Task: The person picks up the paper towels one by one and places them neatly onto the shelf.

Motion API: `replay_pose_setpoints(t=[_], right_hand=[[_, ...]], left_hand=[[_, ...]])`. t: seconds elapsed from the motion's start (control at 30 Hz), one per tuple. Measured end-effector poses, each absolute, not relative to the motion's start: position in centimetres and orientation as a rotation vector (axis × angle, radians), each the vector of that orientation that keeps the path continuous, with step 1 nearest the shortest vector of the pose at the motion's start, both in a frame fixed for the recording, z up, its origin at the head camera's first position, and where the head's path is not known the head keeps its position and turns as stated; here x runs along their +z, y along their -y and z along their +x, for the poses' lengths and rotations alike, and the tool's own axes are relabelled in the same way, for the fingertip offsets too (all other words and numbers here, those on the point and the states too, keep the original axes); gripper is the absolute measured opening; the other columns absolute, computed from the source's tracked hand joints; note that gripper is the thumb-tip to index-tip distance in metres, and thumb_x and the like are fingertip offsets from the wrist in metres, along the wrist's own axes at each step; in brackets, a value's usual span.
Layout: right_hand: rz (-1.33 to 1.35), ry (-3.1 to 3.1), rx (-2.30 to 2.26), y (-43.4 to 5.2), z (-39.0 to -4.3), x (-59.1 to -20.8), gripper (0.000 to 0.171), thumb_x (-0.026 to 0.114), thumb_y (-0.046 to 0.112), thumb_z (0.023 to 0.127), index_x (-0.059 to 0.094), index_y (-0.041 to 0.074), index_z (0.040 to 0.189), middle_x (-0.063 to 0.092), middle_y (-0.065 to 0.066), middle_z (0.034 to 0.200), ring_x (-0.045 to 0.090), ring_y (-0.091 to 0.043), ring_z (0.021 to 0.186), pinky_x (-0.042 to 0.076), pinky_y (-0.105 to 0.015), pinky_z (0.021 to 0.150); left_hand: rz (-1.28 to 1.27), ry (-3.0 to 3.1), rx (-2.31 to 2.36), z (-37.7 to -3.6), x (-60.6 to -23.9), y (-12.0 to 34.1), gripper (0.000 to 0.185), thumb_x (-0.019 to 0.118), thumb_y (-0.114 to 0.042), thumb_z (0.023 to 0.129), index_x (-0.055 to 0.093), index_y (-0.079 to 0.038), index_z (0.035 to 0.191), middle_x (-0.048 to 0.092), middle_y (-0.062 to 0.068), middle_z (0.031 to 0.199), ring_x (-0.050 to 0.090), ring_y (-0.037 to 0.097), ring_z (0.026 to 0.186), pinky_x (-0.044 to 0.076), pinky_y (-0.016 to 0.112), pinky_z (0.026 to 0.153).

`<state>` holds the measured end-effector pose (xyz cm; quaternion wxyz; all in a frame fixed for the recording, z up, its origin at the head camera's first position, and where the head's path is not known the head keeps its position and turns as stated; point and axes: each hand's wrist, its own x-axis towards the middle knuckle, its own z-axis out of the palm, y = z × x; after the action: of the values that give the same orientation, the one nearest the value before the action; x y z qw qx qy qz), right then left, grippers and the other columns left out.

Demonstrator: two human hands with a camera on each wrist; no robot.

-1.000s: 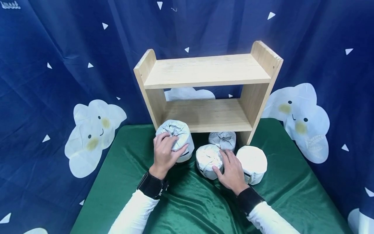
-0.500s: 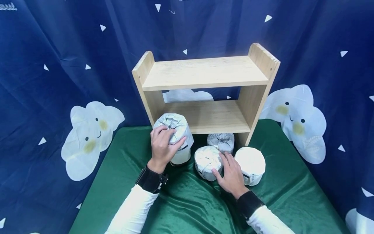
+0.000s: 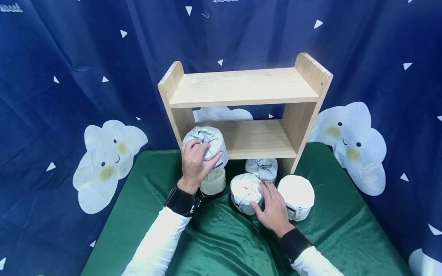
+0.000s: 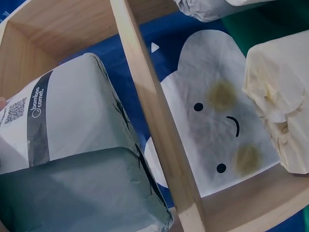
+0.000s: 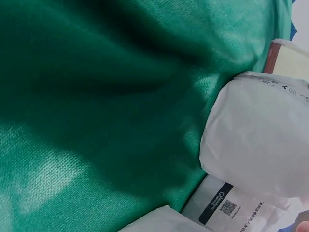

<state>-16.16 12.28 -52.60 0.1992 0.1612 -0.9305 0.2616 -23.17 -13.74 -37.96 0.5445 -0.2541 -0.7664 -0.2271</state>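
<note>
Two hands busy; my left hand (image 3: 195,164) grips the top wrapped roll (image 3: 206,143) upright, lifted before the shelf (image 3: 243,138); right hand (image 3: 272,207) rests, fingers relaxed, on the middle roll (image 3: 244,188).

Bright, even light; soft shadows, wide-angle edge bending, wrist close-ups soft.

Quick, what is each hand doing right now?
Left hand: grips the top of a wrapped paper roll, lifted above another roll.
Right hand: open, fingers resting on the middle wrapped roll on the green cloth.
</note>
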Motion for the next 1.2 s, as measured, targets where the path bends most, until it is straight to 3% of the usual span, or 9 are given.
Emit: replay_pose_setpoints(t=[0.93, 1.2], right_hand=[[0.459, 2.530, 0.793, -12.8, -14.4, -53.6, 0.068, 0.067, 0.037, 0.086, 0.047, -0.001, 0.138, 0.048, -0.026, 0.139, 0.041, -0.042, 0.130, 0.029, -0.057, 0.104], [0.485, 2.510, 0.786, -13.0, -14.2, -53.9, 0.066, 0.068, 0.034, 0.085, 0.047, -0.002, 0.137, 0.049, -0.026, 0.136, 0.042, -0.043, 0.129, 0.032, -0.057, 0.102]], left_hand=[[-0.530, 1.939, -0.424, -28.1, -37.3, 13.4, 0.036, 0.084, -0.027, 0.075, 0.069, 0.001, 0.091, 0.069, 0.014, 0.084, 0.057, 0.031, 0.091, 0.040, 0.045, 0.084], [-0.499, 1.923, -0.385, -29.2, -37.3, 13.7, 0.035, 0.085, -0.027, 0.073, 0.068, -0.001, 0.088, 0.069, 0.012, 0.081, 0.057, 0.031, 0.087, 0.041, 0.045, 0.080]])
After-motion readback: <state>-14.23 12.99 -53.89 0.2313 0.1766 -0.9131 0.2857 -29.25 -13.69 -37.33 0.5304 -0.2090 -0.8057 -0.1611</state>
